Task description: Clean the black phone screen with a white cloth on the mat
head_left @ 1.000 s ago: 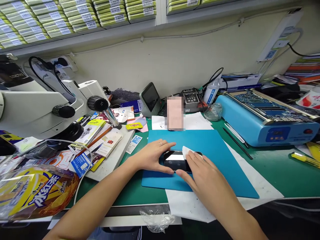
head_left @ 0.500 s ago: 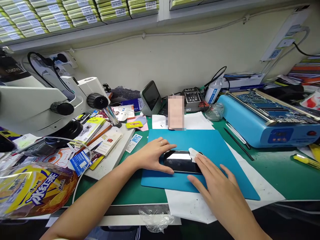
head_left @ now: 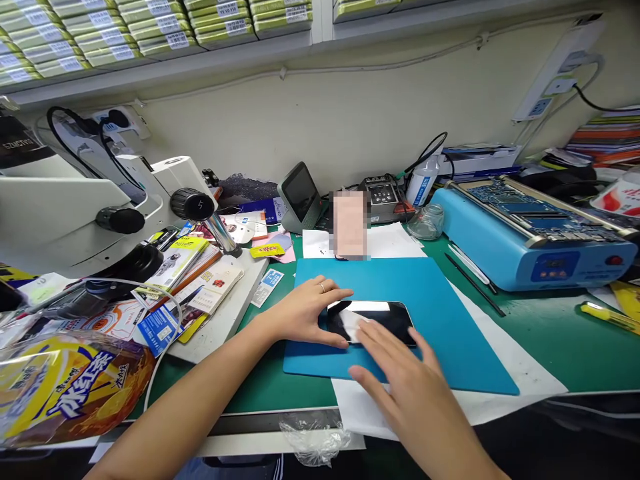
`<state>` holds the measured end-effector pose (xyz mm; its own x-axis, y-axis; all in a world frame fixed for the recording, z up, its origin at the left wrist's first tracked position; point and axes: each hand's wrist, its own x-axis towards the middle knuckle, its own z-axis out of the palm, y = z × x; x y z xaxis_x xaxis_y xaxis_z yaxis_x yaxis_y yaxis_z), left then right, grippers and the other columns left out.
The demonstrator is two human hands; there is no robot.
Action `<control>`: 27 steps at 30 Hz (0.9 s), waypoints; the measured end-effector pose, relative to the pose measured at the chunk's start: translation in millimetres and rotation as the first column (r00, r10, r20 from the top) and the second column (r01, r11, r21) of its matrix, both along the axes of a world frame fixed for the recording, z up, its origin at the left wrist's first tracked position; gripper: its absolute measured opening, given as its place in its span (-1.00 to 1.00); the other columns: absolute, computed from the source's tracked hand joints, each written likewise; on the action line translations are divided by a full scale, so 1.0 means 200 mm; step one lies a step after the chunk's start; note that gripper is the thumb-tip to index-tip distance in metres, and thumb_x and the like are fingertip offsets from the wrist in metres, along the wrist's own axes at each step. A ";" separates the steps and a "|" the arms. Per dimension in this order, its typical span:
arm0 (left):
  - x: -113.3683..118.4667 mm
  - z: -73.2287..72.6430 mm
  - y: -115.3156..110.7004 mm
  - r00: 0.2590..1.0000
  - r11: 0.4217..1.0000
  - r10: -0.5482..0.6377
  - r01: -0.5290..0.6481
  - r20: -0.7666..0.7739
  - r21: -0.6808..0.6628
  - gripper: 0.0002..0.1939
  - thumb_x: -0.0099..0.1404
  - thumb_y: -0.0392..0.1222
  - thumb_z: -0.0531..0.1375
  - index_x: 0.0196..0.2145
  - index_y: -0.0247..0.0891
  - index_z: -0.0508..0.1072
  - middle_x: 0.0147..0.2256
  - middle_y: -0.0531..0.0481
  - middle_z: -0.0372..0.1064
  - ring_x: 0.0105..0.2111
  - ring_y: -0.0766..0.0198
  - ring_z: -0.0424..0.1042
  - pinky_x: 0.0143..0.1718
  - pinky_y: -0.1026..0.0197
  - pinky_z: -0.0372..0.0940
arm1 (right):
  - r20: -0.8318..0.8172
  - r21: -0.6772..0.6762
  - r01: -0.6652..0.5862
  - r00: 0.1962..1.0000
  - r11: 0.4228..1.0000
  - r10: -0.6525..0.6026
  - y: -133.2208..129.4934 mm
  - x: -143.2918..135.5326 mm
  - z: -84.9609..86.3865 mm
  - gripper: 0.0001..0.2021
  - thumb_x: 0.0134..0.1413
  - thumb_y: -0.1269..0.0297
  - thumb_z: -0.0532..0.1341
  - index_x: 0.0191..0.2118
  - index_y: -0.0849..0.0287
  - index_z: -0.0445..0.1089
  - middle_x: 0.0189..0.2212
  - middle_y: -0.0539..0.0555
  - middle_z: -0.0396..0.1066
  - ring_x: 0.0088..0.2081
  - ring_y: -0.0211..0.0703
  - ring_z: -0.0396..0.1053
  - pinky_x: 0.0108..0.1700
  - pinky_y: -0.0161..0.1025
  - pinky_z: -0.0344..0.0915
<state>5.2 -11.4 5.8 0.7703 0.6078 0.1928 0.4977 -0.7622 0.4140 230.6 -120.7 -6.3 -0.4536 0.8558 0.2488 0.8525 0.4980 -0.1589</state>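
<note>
A smartphone (head_left: pixel 387 322) lies flat, dark glass up, on a blue mat (head_left: pixel 440 353), with a bright reflection along its far edge. My left hand (head_left: pixel 310 310), with a ring on one finger, grips the phone's left end between thumb and fingers. A folded white wipe (head_left: pixel 351 325) rests on the left half of the glass. The fingertips of my right hand (head_left: pixel 405 377) press that wipe down, with the thumb held apart over the mat's near side. Part of the wipe is hidden under the fingers.
A microscope (head_left: pixel 60 213) and piled papers (head_left: pixel 220 287) crowd the left, beside a large iced-tea bottle (head_left: pixel 75 387). On the right stand a blue heating station (head_left: pixel 530 260) holding circuit boards, a glass jar (head_left: pixel 427 221) and thin tools (head_left: pixel 475 280). A pixelated upright object (head_left: pixel 350 223) stands behind the mat.
My right hand has slid the wipe leftward across the glass, from the phone's right end to its left half. The left hand keeps its grip on the phone.
</note>
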 end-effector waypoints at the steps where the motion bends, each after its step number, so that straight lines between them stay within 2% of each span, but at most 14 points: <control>1: 0.00 0.00 0.00 1.000 1.000 -0.002 0.002 -0.002 -0.003 -0.11 0.17 0.32 0.34 0.28 -0.25 0.30 -0.03 -0.19 0.37 -0.05 -0.01 0.36 0.01 0.01 0.29 | 0.008 0.018 0.014 1.000 1.000 -0.014 0.00 0.06 -0.02 -0.41 0.41 -0.12 -0.08 0.24 0.15 0.38 0.21 0.19 0.39 0.19 0.18 0.39 0.19 0.34 0.24; 4: -0.01 -0.01 0.01 1.000 1.000 -0.001 0.001 0.002 -0.012 -0.11 0.16 0.32 0.35 0.29 -0.22 0.29 -0.01 -0.18 0.36 -0.03 -0.02 0.36 0.01 0.02 0.29 | 0.015 0.067 0.097 0.995 0.993 -0.098 0.02 0.17 -0.06 -0.37 0.39 -0.16 -0.08 0.27 0.18 0.35 0.22 0.23 0.37 0.21 0.23 0.37 0.17 0.40 0.25; 6: -0.01 -0.02 0.01 1.000 1.000 0.000 0.001 0.009 -0.025 -0.12 0.16 0.32 0.35 0.29 -0.19 0.29 0.00 -0.17 0.35 -0.02 -0.02 0.35 0.03 0.02 0.28 | 0.014 0.083 0.129 0.991 0.988 -0.131 0.05 0.16 -0.08 -0.33 0.38 -0.18 -0.10 0.27 0.21 0.34 0.24 0.26 0.35 0.24 0.25 0.34 0.19 0.44 0.21; 9: -0.01 -0.01 0.01 1.000 0.999 0.003 -0.002 0.018 -0.040 -0.17 0.16 0.29 0.36 0.26 -0.18 0.31 -0.02 -0.17 0.36 -0.03 -0.01 0.36 0.03 0.01 0.29 | 0.021 0.040 0.099 0.995 0.994 -0.100 0.11 0.04 -0.05 -0.32 0.38 -0.20 -0.12 0.27 0.19 0.35 0.27 0.27 0.30 0.29 0.25 0.27 0.27 0.49 0.07; 13: 0.00 -0.01 0.00 0.999 0.999 0.010 -0.009 0.036 -0.033 -0.24 0.16 0.13 0.39 0.22 -0.21 0.34 -0.06 -0.16 0.38 -0.06 0.01 0.37 0.02 0.03 0.30 | -0.037 -0.140 -0.058 0.998 0.988 0.054 0.14 -0.17 0.05 -0.37 0.41 -0.14 -0.10 0.35 0.16 0.23 0.33 0.19 0.22 0.36 0.12 0.16 0.37 0.40 -0.07; 16: 0.00 -0.01 0.00 1.000 1.000 -0.007 0.007 0.026 -0.008 -0.27 0.15 0.00 0.39 0.22 -0.25 0.34 -0.05 -0.17 0.38 -0.06 0.02 0.38 0.01 0.04 0.31 | -0.100 -0.223 -0.127 0.989 0.966 0.107 0.13 -0.22 0.10 -0.41 0.43 -0.10 -0.10 0.37 0.11 0.20 0.35 0.10 0.20 0.38 0.04 0.11 0.39 0.36 -0.11; 19: 0.00 -0.01 0.00 1.000 1.000 -0.010 0.010 0.029 -0.011 -0.23 0.17 0.11 0.39 0.23 -0.26 0.34 -0.04 -0.18 0.39 -0.05 0.02 0.38 0.01 0.03 0.30 | -0.081 -0.223 -0.134 0.990 0.966 0.119 0.09 -0.13 0.09 -0.45 0.43 -0.08 -0.06 0.35 0.06 0.23 0.32 0.10 0.24 0.36 0.06 0.17 0.37 0.38 -0.04; 22: 0.00 0.00 0.00 1.000 0.999 0.002 -0.001 0.021 -0.038 -0.19 0.16 0.26 0.37 0.24 -0.22 0.34 -0.02 -0.19 0.38 -0.03 0.00 0.38 0.01 0.03 0.30 | -0.025 -0.162 -0.106 0.994 0.981 0.104 0.06 0.05 0.04 -0.46 0.41 -0.09 -0.03 0.31 0.03 0.30 0.29 0.13 0.29 0.30 0.13 0.26 0.33 0.43 0.04; 25: -0.01 0.00 0.01 1.000 0.999 0.009 -0.008 0.008 -0.052 -0.15 0.12 0.29 0.39 0.24 -0.19 0.34 -0.01 -0.18 0.38 -0.02 -0.02 0.37 0.03 0.02 0.29 | 0.008 -0.076 -0.030 0.999 0.997 0.031 0.05 0.23 -0.02 -0.45 0.39 -0.12 -0.01 0.32 0.02 0.28 0.27 0.13 0.29 0.26 0.19 0.30 0.26 0.49 0.13; 27: -0.01 -0.01 0.02 1.000 0.999 0.007 -0.006 0.008 -0.052 -0.16 0.12 0.29 0.39 0.24 -0.17 0.34 0.00 -0.18 0.38 -0.01 -0.02 0.37 0.03 0.03 0.29 | 0.024 -0.035 0.013 1.000 0.999 -0.012 0.07 0.29 -0.05 -0.43 0.39 -0.13 -0.03 0.31 0.05 0.30 0.27 0.14 0.30 0.25 0.21 0.32 0.22 0.52 0.16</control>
<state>3.1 -8.3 4.5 0.7647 0.6223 0.1672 0.4991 -0.7362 0.4571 288.6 -106.6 -15.7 -0.4481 0.8695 0.2077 0.8623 0.4817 -0.1563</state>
